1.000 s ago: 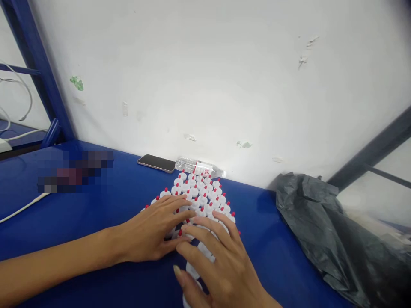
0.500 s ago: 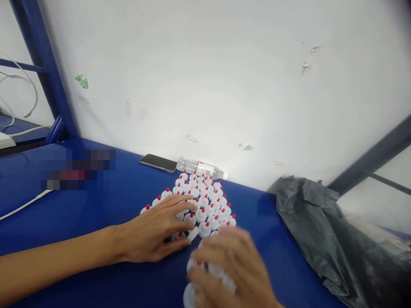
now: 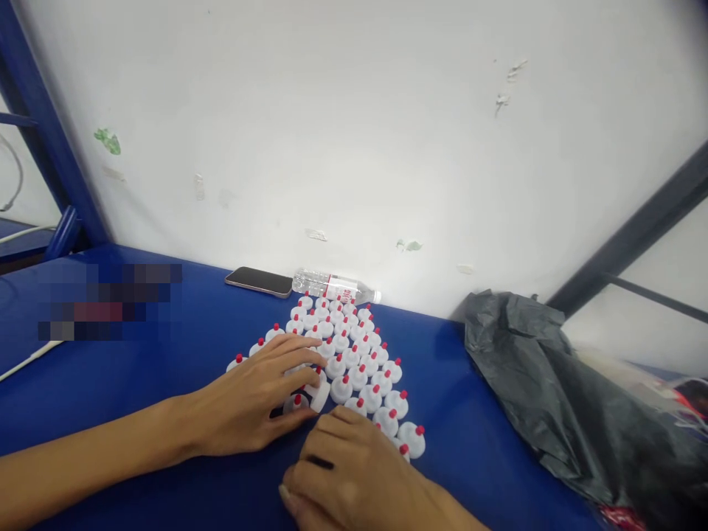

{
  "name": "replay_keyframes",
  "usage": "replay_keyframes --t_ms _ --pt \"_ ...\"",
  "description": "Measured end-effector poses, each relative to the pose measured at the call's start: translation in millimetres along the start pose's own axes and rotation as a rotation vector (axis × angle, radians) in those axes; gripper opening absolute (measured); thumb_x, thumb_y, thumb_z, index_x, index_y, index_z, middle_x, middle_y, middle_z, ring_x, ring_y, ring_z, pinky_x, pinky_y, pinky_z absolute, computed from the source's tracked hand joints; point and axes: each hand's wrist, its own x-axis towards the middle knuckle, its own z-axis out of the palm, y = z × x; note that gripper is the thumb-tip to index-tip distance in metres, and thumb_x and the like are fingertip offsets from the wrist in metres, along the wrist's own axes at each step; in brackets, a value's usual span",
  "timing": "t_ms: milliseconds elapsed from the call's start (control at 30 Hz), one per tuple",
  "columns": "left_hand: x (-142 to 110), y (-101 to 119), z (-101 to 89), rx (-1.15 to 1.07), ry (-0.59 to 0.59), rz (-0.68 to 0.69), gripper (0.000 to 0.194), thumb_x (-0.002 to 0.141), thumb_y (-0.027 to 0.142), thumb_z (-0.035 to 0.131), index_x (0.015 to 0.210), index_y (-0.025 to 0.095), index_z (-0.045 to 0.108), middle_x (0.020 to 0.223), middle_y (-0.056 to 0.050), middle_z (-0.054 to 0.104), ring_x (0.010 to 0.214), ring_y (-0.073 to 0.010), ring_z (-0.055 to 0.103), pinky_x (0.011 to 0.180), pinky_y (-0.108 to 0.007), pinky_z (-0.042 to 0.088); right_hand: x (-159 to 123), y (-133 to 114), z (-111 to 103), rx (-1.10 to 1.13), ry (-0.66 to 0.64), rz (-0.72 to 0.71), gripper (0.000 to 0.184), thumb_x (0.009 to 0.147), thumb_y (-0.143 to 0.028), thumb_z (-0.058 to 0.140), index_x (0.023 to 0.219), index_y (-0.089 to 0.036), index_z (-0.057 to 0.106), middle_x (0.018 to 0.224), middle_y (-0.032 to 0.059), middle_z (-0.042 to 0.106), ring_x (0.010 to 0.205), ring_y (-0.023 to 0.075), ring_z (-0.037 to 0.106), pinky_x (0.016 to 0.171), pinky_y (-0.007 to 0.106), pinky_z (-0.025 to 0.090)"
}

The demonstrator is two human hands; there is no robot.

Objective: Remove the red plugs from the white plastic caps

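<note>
Nearest, at six o'clock from the middle of the red-tipped bottles (image 3: 358, 377), the right hand (image 3: 354, 472) was bent, its fingers curled down; whether they gripped anything could not be told. At eight o'clock the left hand (image 3: 248, 398) lay open and slightly arched, fingers parted, over the group's left edge. By its fingertips sat a pale piece (image 3: 320, 397) that looked tipped, and that spot seemed to need the most care: soft contact, low on the sides, would have suited better than pressing on the narrow red tips. The bottles stood close together on the blue desk (image 3: 470, 450), narrowing away from the person, so any push was best kept slow and level, lest one knock its neighbours. Spread fingers made a sensible fence, provided they bore no weight. A dark plastic bag (image 3: 525, 383) slumped at three o'clock, well apart. Farther off, a phone (image 3: 259, 282) lay at ten o'clock and a clear water bottle (image 3: 335, 286) on its side at twelve, just beyond the farthest bottles.
</note>
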Motion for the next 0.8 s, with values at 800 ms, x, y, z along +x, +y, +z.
replay_keyframes --t_ms 800 --pt "-1.0 -2.2 -5.0 0.129 0.248 0.170 0.025 0.094 0.017 0.063 0.118 0.022 0.059 0.109 -0.002 0.073 0.116 -0.0190 0.062 0.111 -0.041 0.041 -9.3 63.9 -26.4 -0.253 0.091 0.152 0.019 0.097 -0.020 0.048 0.086 -0.019 0.063 0.074 0.0016 0.062 0.072 0.0173 0.055 0.084 0.038 0.042"
